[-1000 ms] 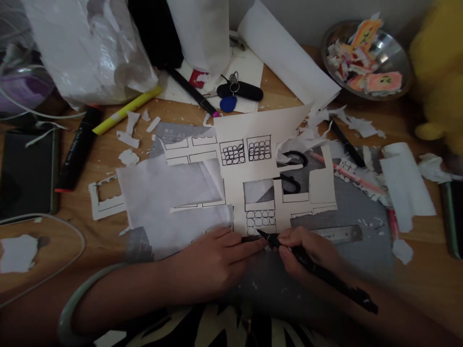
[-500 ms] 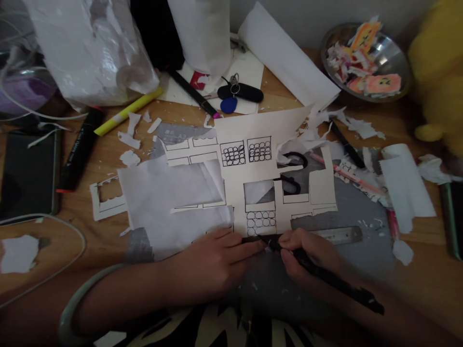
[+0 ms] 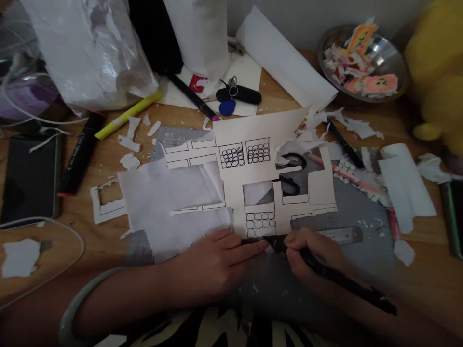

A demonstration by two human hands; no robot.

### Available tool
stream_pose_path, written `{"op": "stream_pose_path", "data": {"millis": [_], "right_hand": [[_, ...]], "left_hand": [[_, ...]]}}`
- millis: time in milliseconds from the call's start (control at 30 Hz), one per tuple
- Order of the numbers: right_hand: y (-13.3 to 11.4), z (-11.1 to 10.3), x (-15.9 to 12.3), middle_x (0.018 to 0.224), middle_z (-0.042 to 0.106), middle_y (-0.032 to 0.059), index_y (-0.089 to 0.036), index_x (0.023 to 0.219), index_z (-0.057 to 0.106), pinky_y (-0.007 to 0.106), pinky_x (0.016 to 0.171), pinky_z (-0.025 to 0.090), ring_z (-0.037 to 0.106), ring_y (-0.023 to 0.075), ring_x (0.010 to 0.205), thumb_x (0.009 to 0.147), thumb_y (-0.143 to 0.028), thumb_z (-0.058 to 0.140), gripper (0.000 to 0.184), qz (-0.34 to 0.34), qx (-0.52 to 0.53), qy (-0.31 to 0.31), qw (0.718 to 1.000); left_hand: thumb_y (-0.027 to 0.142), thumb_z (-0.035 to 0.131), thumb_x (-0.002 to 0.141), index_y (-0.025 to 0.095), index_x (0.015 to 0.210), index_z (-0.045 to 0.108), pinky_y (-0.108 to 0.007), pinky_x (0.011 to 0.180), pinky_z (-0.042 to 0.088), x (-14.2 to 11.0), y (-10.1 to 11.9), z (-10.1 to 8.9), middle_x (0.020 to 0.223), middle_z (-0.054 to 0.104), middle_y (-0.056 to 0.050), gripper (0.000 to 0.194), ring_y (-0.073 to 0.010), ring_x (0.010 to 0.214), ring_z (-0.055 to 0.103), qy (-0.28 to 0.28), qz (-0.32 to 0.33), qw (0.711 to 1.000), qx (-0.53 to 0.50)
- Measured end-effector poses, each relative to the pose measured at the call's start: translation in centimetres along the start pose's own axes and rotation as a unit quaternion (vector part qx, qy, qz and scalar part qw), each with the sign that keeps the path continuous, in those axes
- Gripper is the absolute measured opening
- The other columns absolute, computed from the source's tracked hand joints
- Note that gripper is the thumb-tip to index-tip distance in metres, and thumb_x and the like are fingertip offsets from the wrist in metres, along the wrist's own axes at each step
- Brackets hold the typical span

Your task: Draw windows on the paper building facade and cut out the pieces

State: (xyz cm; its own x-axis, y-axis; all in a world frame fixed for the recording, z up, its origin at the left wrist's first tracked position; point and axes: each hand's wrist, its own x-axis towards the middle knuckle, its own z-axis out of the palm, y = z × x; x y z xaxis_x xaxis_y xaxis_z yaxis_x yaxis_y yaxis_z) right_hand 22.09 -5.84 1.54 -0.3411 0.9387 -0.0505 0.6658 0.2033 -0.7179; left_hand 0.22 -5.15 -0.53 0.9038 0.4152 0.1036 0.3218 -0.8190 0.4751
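Currently, the right hand [image 3: 313,250] keeps its fingers pinched around a black pen [image 3: 358,288], its tip beside the ruler [image 3: 340,235] at the cut-out paper's [image 3: 258,173] six o'clock edge. The left hand's [image 3: 217,260] fingers lie outstretched, slightly parted, by the ruler's nine o'clock end. The paper lies mid-bench [image 3: 430,260], toward twelve o'clock from both hands.

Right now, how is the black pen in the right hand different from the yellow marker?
The black pen is gripped in the right hand; the yellow marker lies on the desk. In the picture, the black pen slopes down towards the right, the yellow marker up towards the right. Both are long and slender.
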Motion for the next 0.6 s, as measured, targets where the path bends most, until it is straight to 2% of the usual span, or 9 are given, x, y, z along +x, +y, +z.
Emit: {"op": "stream_pose_path", "data": {"millis": [167, 300, 467, 600], "right_hand": [[0.54, 0.08, -0.34, 0.054, 0.06, -0.0013, -0.025, 0.065, 0.04, 0.027, 0.042, 0.043, 0.058, 0.0167, 0.046, 0.07, -0.014, 0.044, 0.013, 0.007, 0.013, -0.011, 1.0], [0.67, 0.16, -0.55, 0.058, 0.061, -0.0004, -0.025, 0.066, 0.04, 0.027, 0.043, 0.044, 0.059, 0.0167, 0.047, 0.072, -0.016, 0.044, 0.011, 0.028, 0.019, -0.003, 0.999], [0.62, 0.29, -0.48, 0.056, 0.061, -0.0004, -0.024, 0.066, 0.043, 0.028, 0.042, 0.044, 0.06, 0.0175, 0.047, 0.072, -0.017, 0.044, 0.009, 0.021, 0.013, 0.003, 1.0], [0.84, 0.66, -0.49, 0.056, 0.062, -0.0004, -0.025, 0.067, 0.044, 0.029, 0.043, 0.045, 0.061, 0.0187, 0.049, 0.071, -0.017, 0.045, 0.009, 0.02, 0.007, 0.015, 1.0]], "left_hand": [[0.015, 0.04, 0.088, 0.015, 0.095, 0.063, -0.03, 0.075, 0.039, 0.03, 0.08, -0.05, 0.126, 0.054, -0.006, 0.025, -0.0155, 0.082, 0.054, 0.007, -0.006, 1.0, -0.004], [0.015, 0.04, 0.088, 0.015, 0.093, 0.064, -0.03, 0.074, 0.039, 0.02, 0.04, 0.02, 0.127, 0.053, -0.004, 0.024, -0.0153, 0.081, 0.053, 0.007, -0.003, 1.0, -0.007], [0.015, 0.042, 0.087, 0.015, 0.09, 0.064, -0.03, 0.075, 0.039, -0.02, -0.05, 0.13, 0.127, 0.053, -0.005, 0.022, -0.0157, 0.083, 0.054, 0.01, -0.003, 1.0, -0.006], [0.015, 0.042, 0.087, 0.015, 0.097, 0.063, -0.03, 0.074, 0.04, 0.02, 0.01, 0.1, 0.124, 0.056, -0.006, 0.023, -0.0151, 0.081, 0.054, 0.017, -0.005, 1.0, -0.003]]}}
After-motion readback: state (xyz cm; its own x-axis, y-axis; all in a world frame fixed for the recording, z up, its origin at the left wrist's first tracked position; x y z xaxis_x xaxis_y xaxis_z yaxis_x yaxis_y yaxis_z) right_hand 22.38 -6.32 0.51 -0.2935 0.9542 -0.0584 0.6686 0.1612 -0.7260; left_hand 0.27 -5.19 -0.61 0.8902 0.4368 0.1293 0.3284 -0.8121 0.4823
